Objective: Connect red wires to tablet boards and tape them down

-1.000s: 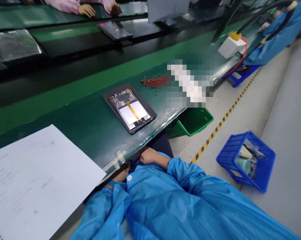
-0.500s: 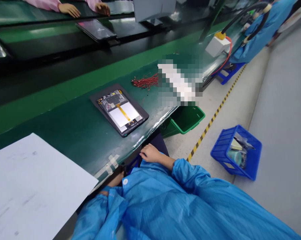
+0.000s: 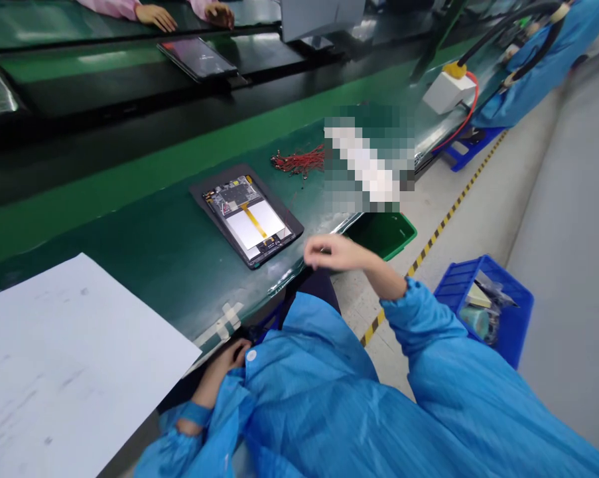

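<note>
My right hand (image 3: 335, 253) is raised over the table's front edge, its fingers curled in, and I see nothing held in it. Just left of it lies an opened tablet (image 3: 252, 219) on a dark pad (image 3: 207, 199); its circuit board, white battery and yellow ribbon cable are exposed. Low by my lap, below the table edge, rests my left hand (image 3: 235, 355). Its fingers are partly hidden against the blue smock (image 3: 299, 392). Beyond the tablet is a bundle of red wires (image 3: 302, 161).
A large white sheet (image 3: 75, 365) covers the near left of the green table (image 3: 154, 265). A pixelated white patch (image 3: 363, 162) lies right of the wires. Green bin (image 3: 399, 242) and blue crate (image 3: 521, 318) stand right. Across the line are a co-worker's hands (image 3: 154, 17) and another tablet (image 3: 199, 58).
My right hand has lifted from my lap and moved up and right to the table edge. My left hand shows a little more by my lap. The view has shifted slightly.
</note>
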`<state>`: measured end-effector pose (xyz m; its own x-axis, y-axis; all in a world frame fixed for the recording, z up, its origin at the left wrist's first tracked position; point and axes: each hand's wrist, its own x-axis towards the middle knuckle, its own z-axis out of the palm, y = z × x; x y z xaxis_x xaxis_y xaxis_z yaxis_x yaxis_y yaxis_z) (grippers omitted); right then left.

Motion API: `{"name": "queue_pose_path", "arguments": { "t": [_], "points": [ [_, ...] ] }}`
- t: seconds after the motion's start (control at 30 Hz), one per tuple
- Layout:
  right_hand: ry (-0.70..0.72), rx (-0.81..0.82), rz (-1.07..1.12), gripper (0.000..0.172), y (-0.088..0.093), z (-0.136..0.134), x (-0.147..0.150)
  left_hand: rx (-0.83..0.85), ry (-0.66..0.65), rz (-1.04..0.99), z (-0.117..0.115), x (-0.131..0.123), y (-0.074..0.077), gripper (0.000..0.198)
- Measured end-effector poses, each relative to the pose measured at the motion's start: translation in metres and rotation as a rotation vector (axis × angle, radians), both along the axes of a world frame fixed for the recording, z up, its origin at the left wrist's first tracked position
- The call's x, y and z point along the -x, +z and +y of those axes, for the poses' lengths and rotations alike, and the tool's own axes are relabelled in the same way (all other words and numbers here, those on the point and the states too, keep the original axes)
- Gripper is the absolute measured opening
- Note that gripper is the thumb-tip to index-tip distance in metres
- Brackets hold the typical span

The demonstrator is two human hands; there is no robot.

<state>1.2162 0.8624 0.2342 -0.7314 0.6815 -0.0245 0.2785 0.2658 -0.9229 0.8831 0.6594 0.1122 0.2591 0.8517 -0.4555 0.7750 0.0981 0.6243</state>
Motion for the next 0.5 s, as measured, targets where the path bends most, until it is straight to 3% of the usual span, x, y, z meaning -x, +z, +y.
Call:
{"name": "queue_pose_path", "arguments": {
  "t": [0.07,0.13,0.23,0.33,0.4,0.5],
  "points": [
    [-0.362,-0.297,-0.076,0.014,-0.001,0.050,-0.004,-0.003,0.009,-0.114,-0.012,0.000,0.003,0.041],
    [-0.534,-0.534,-0.245,0.013,-0.010,0.096,-0.002,-0.077,0.013,-0.193,-0.021,-0.005,0.021,0.038],
    [-0.499,-0.721,-0.515,0.023,-0.022,0.145,0.004,-0.282,0.002,-0.236,-0.026,-0.018,0.067,0.031],
    [-0.409,-0.771,-0.684,0.024,-0.024,0.162,0.010,-0.637,-0.010,-0.164,-0.020,-0.025,0.109,0.023],
    [-0.369,-0.789,-0.749,0.023,-0.021,0.164,0.012,-0.818,-0.005,0.056,-0.013,-0.022,0.124,0.022],
    [-0.325,-0.841,-0.813,0.023,-0.018,0.164,0.014,-0.843,-0.003,0.403,-0.002,-0.009,0.128,0.024]
  ]
}}
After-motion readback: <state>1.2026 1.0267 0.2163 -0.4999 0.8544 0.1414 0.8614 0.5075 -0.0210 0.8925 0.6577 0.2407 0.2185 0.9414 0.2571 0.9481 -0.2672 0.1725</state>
